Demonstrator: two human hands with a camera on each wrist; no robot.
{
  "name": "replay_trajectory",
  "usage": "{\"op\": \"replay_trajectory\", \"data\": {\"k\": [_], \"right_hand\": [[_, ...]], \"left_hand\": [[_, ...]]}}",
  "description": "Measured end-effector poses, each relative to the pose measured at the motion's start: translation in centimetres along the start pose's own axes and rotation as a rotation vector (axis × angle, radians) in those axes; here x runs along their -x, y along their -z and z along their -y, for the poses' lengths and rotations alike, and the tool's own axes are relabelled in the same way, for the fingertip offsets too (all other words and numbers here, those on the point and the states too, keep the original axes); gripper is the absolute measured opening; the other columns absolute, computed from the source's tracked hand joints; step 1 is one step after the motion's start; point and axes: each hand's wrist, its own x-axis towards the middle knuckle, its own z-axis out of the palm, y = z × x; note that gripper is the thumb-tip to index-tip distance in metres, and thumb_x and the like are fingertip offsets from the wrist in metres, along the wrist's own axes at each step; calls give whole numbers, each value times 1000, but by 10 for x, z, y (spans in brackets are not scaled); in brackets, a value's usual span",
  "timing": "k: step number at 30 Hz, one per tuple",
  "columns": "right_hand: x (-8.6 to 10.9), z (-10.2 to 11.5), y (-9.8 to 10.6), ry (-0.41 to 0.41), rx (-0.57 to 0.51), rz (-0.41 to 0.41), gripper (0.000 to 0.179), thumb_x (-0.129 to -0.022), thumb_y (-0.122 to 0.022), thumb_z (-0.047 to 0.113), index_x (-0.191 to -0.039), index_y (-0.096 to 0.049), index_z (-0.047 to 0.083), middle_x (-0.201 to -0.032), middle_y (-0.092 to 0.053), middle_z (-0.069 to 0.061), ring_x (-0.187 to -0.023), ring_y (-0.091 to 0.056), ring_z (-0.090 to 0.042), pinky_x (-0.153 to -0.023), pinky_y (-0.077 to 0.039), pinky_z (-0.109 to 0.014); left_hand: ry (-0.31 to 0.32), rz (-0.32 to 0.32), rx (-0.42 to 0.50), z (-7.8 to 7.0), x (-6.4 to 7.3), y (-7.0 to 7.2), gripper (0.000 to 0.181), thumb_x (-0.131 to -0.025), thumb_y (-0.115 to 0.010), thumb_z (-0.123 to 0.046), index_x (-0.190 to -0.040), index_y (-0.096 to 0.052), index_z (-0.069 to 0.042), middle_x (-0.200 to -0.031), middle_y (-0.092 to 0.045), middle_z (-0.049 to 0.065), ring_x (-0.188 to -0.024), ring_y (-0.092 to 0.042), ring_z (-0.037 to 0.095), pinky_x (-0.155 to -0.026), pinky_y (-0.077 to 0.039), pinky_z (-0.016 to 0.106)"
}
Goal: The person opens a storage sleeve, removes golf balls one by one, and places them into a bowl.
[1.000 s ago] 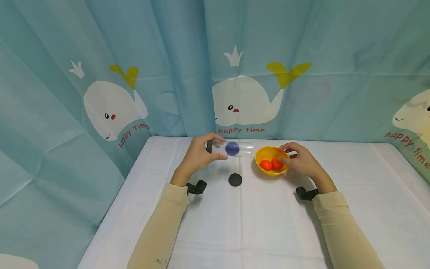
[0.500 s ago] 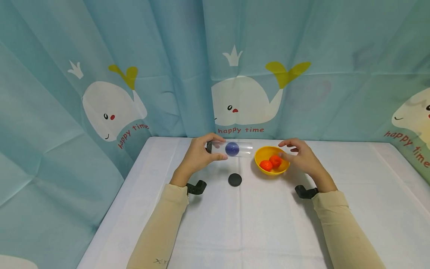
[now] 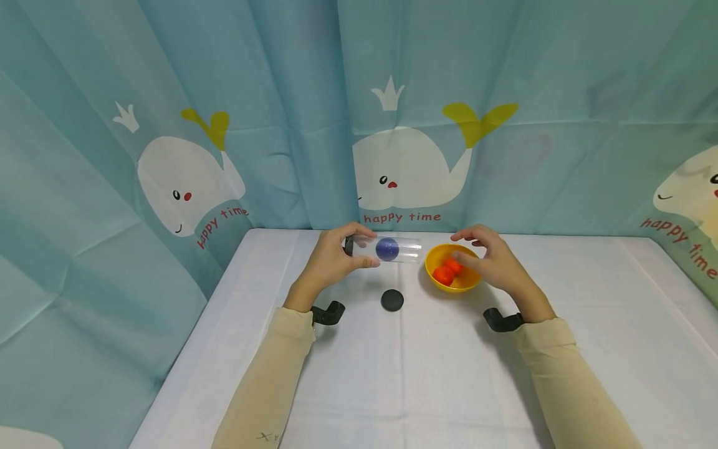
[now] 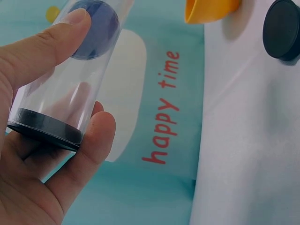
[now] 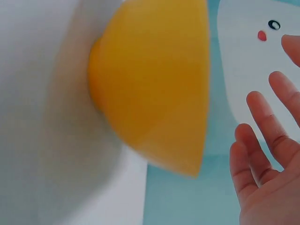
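Observation:
My left hand [image 3: 330,259] grips a clear tube [image 3: 408,248] lying sideways above the table, thumb on one side and fingers on the other. A dark blue ball [image 3: 387,249] sits inside it, around the middle, and a black cap [image 4: 44,129] covers the end by my palm. To the right stands a yellow bowl [image 3: 435,257] with two orange balls [image 3: 443,275] in it. Over the bowl's right side is my right hand [image 3: 496,262], fingers spread and holding nothing; in the right wrist view they show beyond the bowl's rim.
A loose round black cap [image 3: 392,300] lies on the white-covered table [image 3: 449,374], in front of the tube. Behind the table's back edge hangs a blue-green curtain [image 3: 297,156] printed with white whales. Each wrist wears a black mount [image 3: 330,313].
My right hand lifts off the right-hand orange ball and shifts left over the bowl. That ball has rolled left, against the other. The left hand and tube stay put.

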Motion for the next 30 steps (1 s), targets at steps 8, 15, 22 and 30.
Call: {"op": "replay_trajectory", "data": {"k": [8, 15, 22, 30], "right_hand": [[0, 10, -10, 33, -52, 28, 31, -97, -69, 14, -125, -62, 2, -129, -62, -17, -122, -53, -32, -109, -39, -54], [-1, 15, -18, 24, -81, 86, 31, -97, -69, 18, -124, -63, 5, -127, -65, -13, -122, -53, -30, -108, -40, -54], [-1, 25, -25, 58, -67, 142, 34, -97, -71, 21, -126, -63, 6, -115, -69, -9, -110, -60, -25, -103, -47, -51], [0, 29, -29, 108, -147, 165, 33, -97, -70, 14, -128, -62, 7, -109, -71, -10, -99, -66, -13, -93, -50, -19]], "left_hand": [[2, -2, -9, 0, 0, 0, 46, -74, -93, -26, -116, -74, -23, -112, -75, -2, -104, -65, 16, -87, -52, 41], [1, -7, -24, -1, 0, 1, 44, -74, -94, -28, -114, -74, -29, -111, -75, -6, -104, -65, 16, -84, -52, 39], [-6, -5, -18, -3, 1, 0, 45, -74, -94, -25, -114, -74, -26, -113, -75, -1, -103, -65, 18, -81, -53, 38], [-6, 4, -18, -7, 2, 1, 45, -74, -94, -22, -114, -75, -24, -115, -75, 6, -104, -65, 30, -78, -51, 39]]}}
